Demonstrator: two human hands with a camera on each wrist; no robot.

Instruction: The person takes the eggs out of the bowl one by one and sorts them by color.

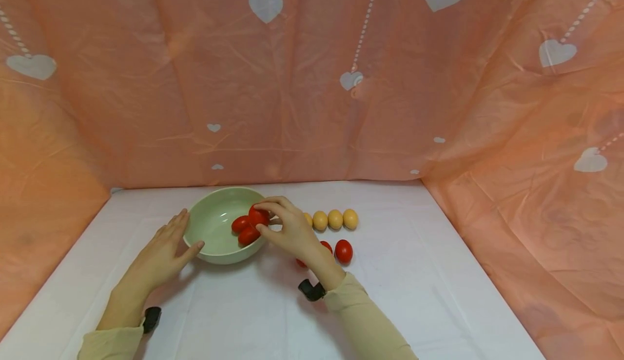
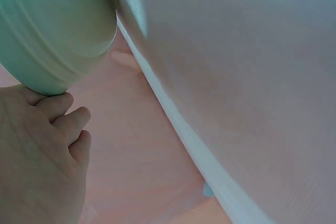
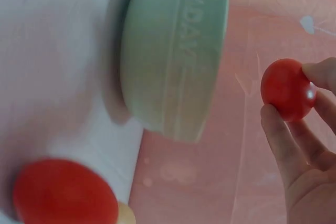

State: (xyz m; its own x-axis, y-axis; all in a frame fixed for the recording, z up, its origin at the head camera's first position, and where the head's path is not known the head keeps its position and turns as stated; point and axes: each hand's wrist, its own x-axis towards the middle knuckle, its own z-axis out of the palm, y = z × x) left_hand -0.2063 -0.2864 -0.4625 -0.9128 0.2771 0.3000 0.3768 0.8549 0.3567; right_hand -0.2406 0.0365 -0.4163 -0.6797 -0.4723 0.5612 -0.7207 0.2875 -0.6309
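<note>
A pale green bowl stands on the table, with two red eggs lying inside at its right. My right hand pinches another red egg between thumb and fingertips, above the right part of the bowl. On the opposite side, my left hand rests against the bowl's outer wall, fingers extended and thumb at the near rim. The left wrist view shows those fingers touching the bowl from outside.
Several yellow eggs stand in a row right of the bowl. Nearer, a red egg lies beside others partly hidden behind the right wrist. An orange curtain with white hearts borders the white table.
</note>
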